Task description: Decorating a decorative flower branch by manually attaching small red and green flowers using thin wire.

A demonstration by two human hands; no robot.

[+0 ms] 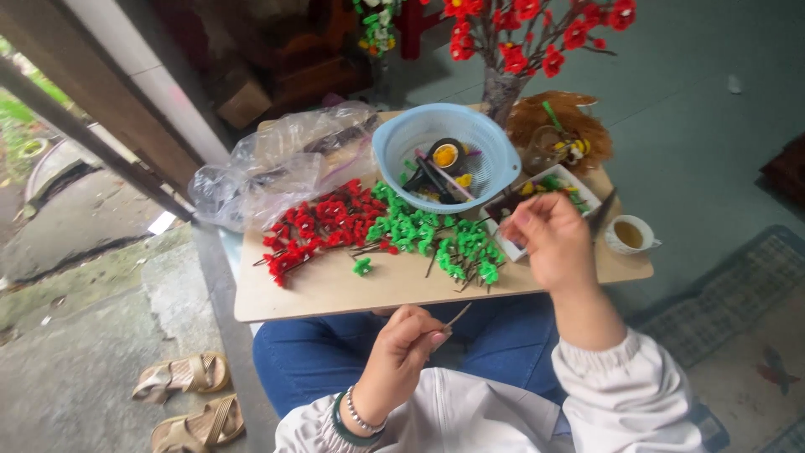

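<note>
Nearest to us, the left hand (401,346) was pinched narrow around a thin wire stem (457,316), held over the lap just short of the near edge of the counter (335,289). A green bangle and a bead bracelet (359,419) sat on its wrist.

Up and to the right of it, the right hand (549,239) hovered over the counter's right part with its fingers curled loosely; we could not tell whether it held anything. Just left of that hand lay the green beaded sprigs (428,235), and further left, touching them, the red beaded sprigs (323,228).

Directly beyond the right hand sat a small white tray (587,191) of mixed beads, and to its right a cup of tea (629,234).

Further off stood a pale blue basket (402,143) with small tools inside, a crumpled clear plastic bag (277,164) to its left, and farthest, a vase of red bead flowers (524,38).
</note>
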